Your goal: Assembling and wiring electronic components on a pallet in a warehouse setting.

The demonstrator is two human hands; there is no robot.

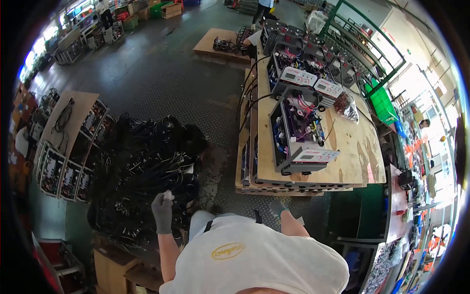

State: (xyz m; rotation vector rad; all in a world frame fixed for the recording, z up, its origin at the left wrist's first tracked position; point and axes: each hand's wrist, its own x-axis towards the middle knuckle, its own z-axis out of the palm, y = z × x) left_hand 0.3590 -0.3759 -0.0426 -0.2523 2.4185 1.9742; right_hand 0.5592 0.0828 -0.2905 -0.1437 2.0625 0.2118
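My left hand (162, 211), in a grey glove, is closed with a small white piece (169, 195) at its fingertips; its kind is too small to make out. It hovers over the near right part of a large heap of black cables (142, 166) with pale ends. My right hand (278, 208), also gloved, hangs low in front of the near edge of a wooden board (350, 172); its fingers are not clear. On that board stands an uncovered machine (299, 128) with coloured wires and a white front panel.
More uncovered machines (298, 61) fill the board's far end, beside a clear bag of small parts (346, 107). A green basket (381, 101) stands at right. Circuit units (68, 176) lie stacked at left. Cardboard boxes (113, 269) sit near left. A person crouches beyond, by a wooden sheet (208, 43).
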